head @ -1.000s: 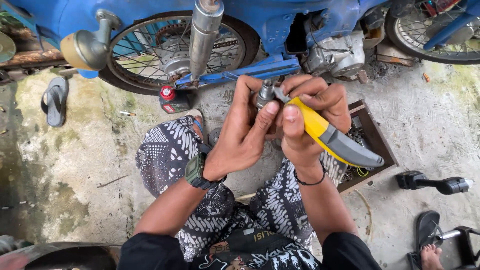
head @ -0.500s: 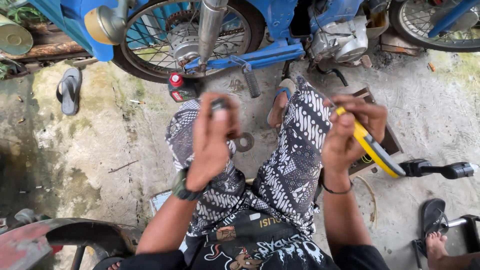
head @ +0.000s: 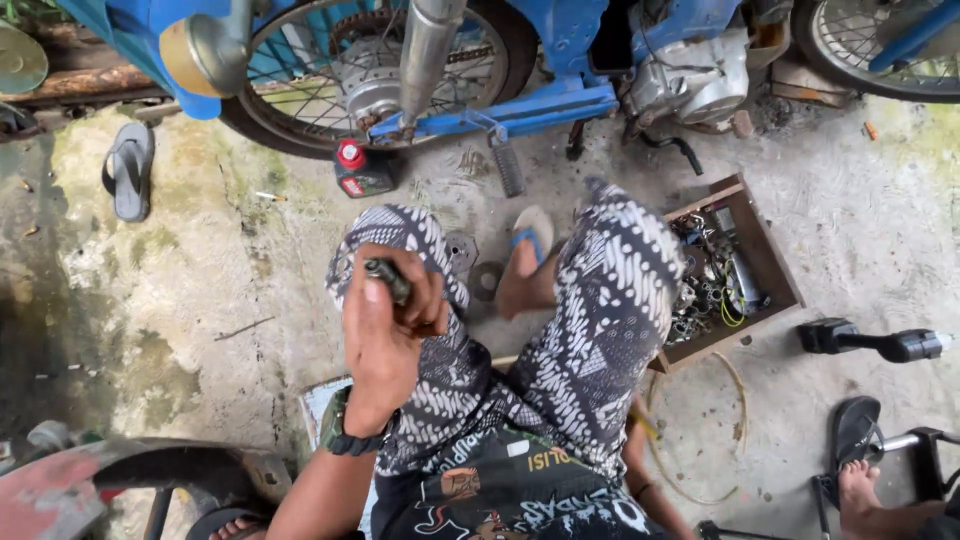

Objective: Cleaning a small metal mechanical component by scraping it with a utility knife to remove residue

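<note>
Clearly, the left hand (head: 385, 330) is seen raised above the left knee, its fingers curled tightly around a small dark metal part (head: 388, 279), which is pinched between the thumb and the bent forefinger so that only its cylindrical end shows above the knuckles. A dark wristwatch (head: 345, 432) is worn on that wrist. The right hand is not shown; only a part of the right forearm is glimpsed behind the patterned shorts (head: 590, 320), so whether it is clenched or released cannot be told. Just beyond the left knee, a small dark oil bottle (head: 362, 172) with a red cap is stood on the concrete beneath the rear wheel (head: 350, 80) of a blue motorcycle (head: 560, 60); a red label is carried on its front. To the right of the knees, an open wooden box (head: 745, 250) is set on the ground, filled with tangled metal parts and a yellow-green wire. A round metal sprocket plate (head: 462, 252) is laid flat between the knees, near a blue-strapped sandal (head: 528, 240). A grey sandal (head: 130, 170) is left well apart on the stained floor at the left.
</note>
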